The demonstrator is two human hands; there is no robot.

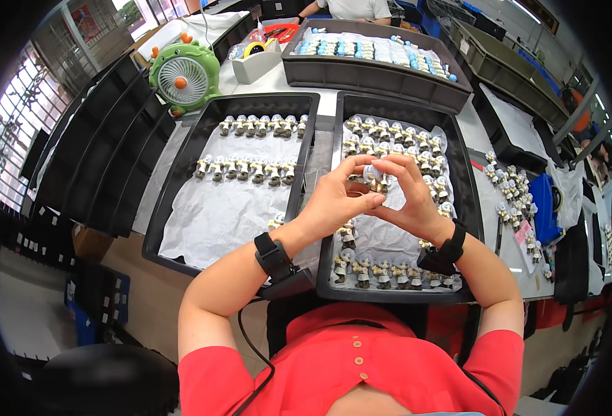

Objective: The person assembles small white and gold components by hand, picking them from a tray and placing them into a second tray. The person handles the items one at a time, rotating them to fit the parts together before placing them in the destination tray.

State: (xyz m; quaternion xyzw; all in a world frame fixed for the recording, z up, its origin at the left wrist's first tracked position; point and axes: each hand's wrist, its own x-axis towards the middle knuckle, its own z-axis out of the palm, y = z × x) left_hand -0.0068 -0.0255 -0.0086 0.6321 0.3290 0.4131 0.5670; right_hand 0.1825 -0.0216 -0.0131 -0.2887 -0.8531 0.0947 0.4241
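Both my hands are raised over the right black tray (468, 187), with a small figurine (373, 178) held between the fingertips. The figurine has a pale, rounded head; its lower part is partly covered by my fingers. My left hand (332, 202) pinches it from the left, thumb in front. My right hand (415, 202) curls round it from the other side. Beneath them, several similar figurines (382, 270) lie in rows on white paper in that tray. The left black tray (311, 118) holds two rows of figurines (247, 168) and a single one (276, 220) by my left forearm.
Beyond the trays stand a green fan (182, 78), a white holder (257, 66) and a grey crate (375, 76) of blue-and-white pieces. Loose figurines (513, 191) lie right, beside a blue container (543, 208). Black trays (98, 149) stand left. A person (358, 8) sits opposite.
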